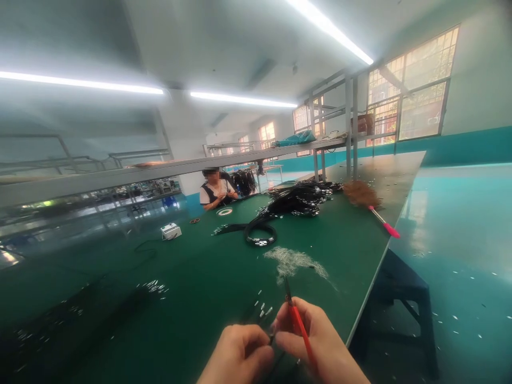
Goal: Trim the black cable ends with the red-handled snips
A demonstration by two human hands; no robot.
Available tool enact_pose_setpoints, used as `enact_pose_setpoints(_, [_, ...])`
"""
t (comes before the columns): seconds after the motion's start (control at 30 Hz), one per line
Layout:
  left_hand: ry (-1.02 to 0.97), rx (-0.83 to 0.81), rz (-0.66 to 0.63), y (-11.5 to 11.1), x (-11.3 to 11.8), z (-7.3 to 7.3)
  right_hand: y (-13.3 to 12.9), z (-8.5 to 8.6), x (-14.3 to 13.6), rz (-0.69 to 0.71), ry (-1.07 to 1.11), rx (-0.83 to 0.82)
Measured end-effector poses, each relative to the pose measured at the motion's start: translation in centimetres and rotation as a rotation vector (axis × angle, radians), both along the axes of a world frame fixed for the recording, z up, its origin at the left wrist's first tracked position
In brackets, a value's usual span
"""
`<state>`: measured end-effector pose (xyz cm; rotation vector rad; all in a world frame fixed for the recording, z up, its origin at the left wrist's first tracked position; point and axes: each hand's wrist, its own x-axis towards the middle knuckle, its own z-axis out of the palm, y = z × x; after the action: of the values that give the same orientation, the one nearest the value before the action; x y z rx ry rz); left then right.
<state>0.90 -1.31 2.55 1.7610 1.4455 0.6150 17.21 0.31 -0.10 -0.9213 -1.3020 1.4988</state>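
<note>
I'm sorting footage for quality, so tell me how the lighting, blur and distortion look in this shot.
Head view: ceiling tube lights glare brightly; wide-angle bending curves the green table and shelf rail; the left edge smears into blur; both hands, left hand and right hand with its red-handled tool, stay fairly sharp.

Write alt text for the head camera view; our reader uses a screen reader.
Two bare hands work close together over a green table: the right hand holds a red-handled tool, the left hand pinches a thin black cable. Beyond lie black cable bundles and a brush; another person sits farther off.
</note>
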Motion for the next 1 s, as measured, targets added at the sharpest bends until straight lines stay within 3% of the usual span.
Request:
enact_pose_setpoints(0.1, [0.014, 0.025, 0.021, -0.1, -0.1, 0.3, 0.0, -0.1, -0.2, -0.004, -0.023, -0.042])
enact_pose_setpoints(0.2, [-0.002, 0.168, 0.041, -0.1, -0.2, 0.4, 0.2, -0.6, -0.3, 0.007, 0.053, -0.056])
enact_pose_setpoints(0.33, [-0.046, 0.350, -0.034, -0.1, -0.3, -0.3, 0.6, -1.2, -0.4, 0.013, 0.139, -0.073])
enact_pose_setpoints(0.47, [0.038, 0.454, 0.013, -0.2, 0.0, -1.0, 0.8, -1.2, -0.6, -0.007, 0.118, -0.094])
enact_pose_setpoints(0.6, [0.078, 0.328, 0.045, -0.3, 0.3, -0.3, 0.7, -1.2, -0.9, -0.019, 0.076, -0.164])
enact_pose_setpoints(0.77, [-0.052, 0.052, 0.031, -0.3, 0.4, 0.6, 0.6, -1.2, -0.8, -0.002, 0.111, -0.207])
enact_pose_setpoints(0.9, [-0.144, 0.010, -0.019, -0.1, 0.3, -0.3, 0.8, -1.5, -0.8, 0.032, 0.162, -0.262])
enact_pose_setpoints(1.0, [-0.193, 0.013, 0.016, 0.3, 0.0, -1.1, 1.0, -1.8, -0.5, -0.058, 0.050, -0.168])
